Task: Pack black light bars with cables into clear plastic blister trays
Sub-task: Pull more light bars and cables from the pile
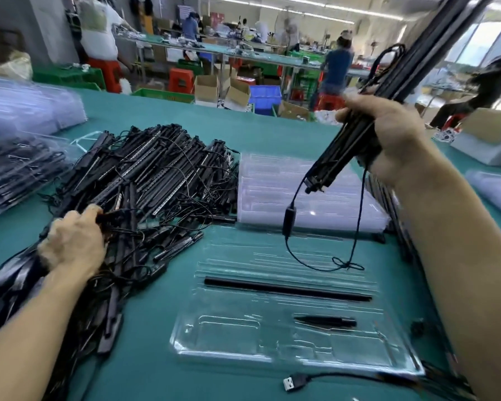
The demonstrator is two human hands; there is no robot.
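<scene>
Several light bars (334,157) are clamped in the right hand (388,134).
Blister tray (223,337) lies nearer, long axis left-right; bars are tilted far-right. Pile (156,175) is gripped by left hand (73,244).

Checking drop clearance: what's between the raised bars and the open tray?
Head view: a cable with an inline switch hangs from the bars down over the tray.

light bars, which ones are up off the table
The bundle gripped by the right hand, slanting upward with a cable dangling. The pile that the left hand grips and the single bar in the tray lie flat.
</scene>
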